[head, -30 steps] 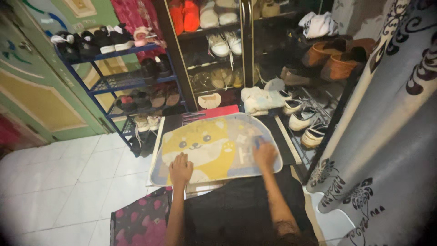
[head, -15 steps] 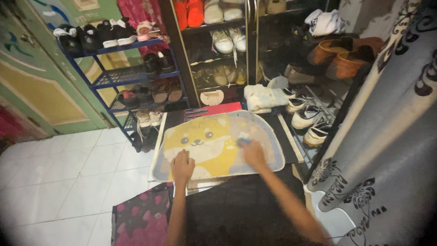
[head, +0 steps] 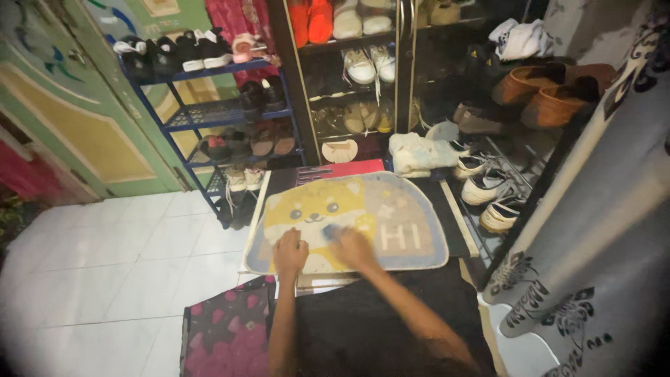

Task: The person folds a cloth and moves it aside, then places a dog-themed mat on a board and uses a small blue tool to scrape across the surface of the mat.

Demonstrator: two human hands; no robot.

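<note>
Left hand lies open, palm down, pinning the near edge of the semicircular grey-blue doormat with a yellow dog face, which lies on a low dark-topped bench before the shoe racks. Right hand is closed around a small blue scrubbing piece pressed onto the yellow patch. Best handled, I'd say, with short firm strokes, the mat held taut so it cannot creep.

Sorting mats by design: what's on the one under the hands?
A yellow cartoon dog face on the grey-blue mat, clearest in the head view.
</note>
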